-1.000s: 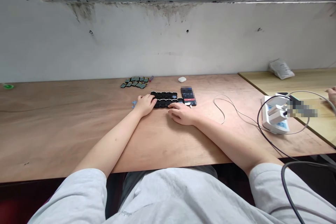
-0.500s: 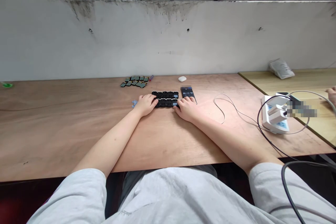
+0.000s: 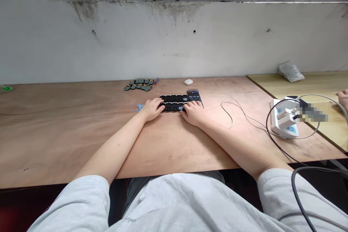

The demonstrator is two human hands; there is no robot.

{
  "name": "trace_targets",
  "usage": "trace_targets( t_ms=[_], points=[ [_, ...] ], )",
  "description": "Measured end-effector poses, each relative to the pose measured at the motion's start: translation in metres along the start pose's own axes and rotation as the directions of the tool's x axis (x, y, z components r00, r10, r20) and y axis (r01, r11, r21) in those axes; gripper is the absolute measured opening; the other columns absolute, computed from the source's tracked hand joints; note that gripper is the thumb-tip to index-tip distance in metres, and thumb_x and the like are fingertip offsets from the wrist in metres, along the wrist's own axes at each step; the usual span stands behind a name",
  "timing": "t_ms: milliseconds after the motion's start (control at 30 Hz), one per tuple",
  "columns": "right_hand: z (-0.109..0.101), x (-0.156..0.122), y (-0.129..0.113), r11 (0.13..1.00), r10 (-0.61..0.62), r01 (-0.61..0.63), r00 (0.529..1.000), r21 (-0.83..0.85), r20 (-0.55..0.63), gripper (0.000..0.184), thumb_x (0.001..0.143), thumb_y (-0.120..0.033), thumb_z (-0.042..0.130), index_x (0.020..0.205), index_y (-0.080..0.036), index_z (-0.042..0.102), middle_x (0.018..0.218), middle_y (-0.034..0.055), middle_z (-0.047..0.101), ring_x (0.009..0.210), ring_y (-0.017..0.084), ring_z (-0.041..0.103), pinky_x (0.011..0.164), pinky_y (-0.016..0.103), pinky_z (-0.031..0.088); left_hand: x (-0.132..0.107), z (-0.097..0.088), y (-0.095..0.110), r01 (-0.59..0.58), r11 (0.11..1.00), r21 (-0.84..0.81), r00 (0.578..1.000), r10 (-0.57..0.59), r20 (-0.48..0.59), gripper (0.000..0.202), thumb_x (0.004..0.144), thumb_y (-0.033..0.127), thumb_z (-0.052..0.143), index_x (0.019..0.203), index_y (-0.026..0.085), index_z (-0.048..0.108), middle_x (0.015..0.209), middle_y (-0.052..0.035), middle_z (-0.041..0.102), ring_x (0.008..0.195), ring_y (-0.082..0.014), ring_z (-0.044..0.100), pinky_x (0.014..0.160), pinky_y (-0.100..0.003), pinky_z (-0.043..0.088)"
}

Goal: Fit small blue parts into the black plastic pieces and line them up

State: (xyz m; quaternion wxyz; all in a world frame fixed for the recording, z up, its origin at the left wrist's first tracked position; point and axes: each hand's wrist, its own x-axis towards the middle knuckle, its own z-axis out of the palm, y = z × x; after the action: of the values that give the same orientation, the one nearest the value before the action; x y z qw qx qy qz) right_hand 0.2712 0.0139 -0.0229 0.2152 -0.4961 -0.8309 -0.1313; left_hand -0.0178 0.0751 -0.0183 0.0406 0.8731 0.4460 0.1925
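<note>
Two rows of black plastic parts, a back row and a front row, lie side by side on the table. Each bears a small light-blue piece near its right end. My left hand rests at their left ends, fingers stretched and thumb apart, fingertips against the black parts. At the front row's right end, my right hand has its thumb and fingers around the edge, covering that corner. A few small light-blue pieces lie just left of my left hand.
Several flat green-grey pieces lie toward the wall, with a purple pen-like item beside them. A phone showing a timer and a white case are behind my right hand. A power strip with cables stands right. Another person's hand shows far right.
The back row has slid slightly right, closer to the phone. The front row's left end has also shifted a little right. My hands have barely moved.
</note>
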Motion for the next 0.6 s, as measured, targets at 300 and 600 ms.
trace_targets(
  t_ms=[300,600],
  points=[
    [-0.006,0.001,0.000,1.000,0.027,-0.027,0.999,-0.003,0.022,0.032,0.105,-0.042,0.052,0.095,-0.019,0.070,0.101,0.0168,0.075,0.102,0.034,0.061,0.097,0.052,0.042,-0.007,-0.006,0.009,0.007,0.994,0.107,0.972,0.018,-0.234,0.041,0.106,0.036,0.037,0.126,0.016,0.066,0.134,-0.0171,0.066,0.128,-0.0315,0.060,0.106,-0.049,0.044],
    [-0.018,0.002,-0.009,0.999,-0.020,0.022,0.997,-0.027,0.070,0.041,0.108,-0.037,0.045,0.083,-0.017,0.070,0.085,0.0129,0.076,0.086,0.027,0.066,0.087,0.041,0.041,-0.041,-0.005,0.059,-0.447,0.812,0.374,0.870,0.493,-0.031,0.026,0.105,0.022,0.041,0.103,0.018,0.067,0.091,-0.0090,0.067,0.083,-0.0227,0.063,0.074,-0.038,0.046]
  ],
)
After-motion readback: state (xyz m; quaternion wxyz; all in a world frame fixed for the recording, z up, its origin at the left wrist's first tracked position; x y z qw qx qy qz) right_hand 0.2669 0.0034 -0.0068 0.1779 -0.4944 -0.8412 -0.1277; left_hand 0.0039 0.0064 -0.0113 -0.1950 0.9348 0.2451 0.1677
